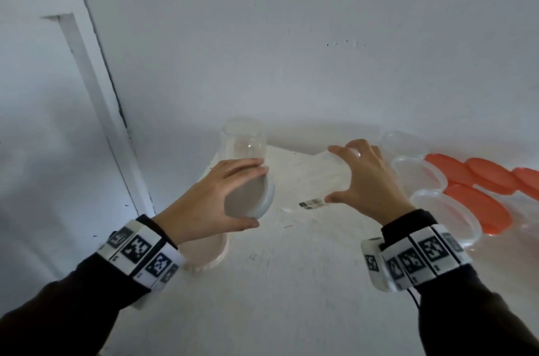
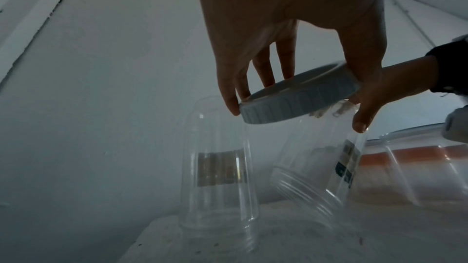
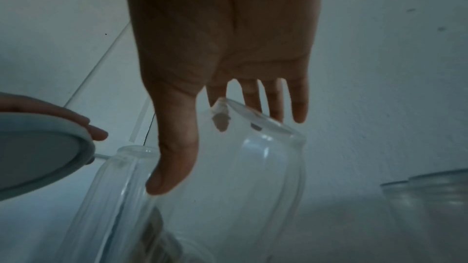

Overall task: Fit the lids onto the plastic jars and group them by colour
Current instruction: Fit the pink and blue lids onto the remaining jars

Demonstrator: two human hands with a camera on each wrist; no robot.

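Observation:
My left hand [image 1: 256,196] grips a white-grey screw lid [image 1: 248,198] by its rim, held tilted above the table. The left wrist view shows the ribbed lid [image 2: 303,103] between thumb and fingers. My right hand [image 1: 331,173] holds a clear plastic jar [image 1: 309,180], tipped with its open threaded mouth toward the lid. Its barcode label [image 1: 312,204] faces up. In the right wrist view thumb and fingers [image 3: 300,107] span that jar [image 3: 240,197]. A second clear jar [image 1: 243,139] stands mouth-down just behind my left hand.
At the right stand several clear tubs [image 1: 443,209], some with orange lids [image 1: 478,207]. A pale pink lid [image 1: 204,250] lies under my left wrist. The white table [image 1: 291,282] meets a wall behind; its left edge is near a door frame [image 1: 96,93].

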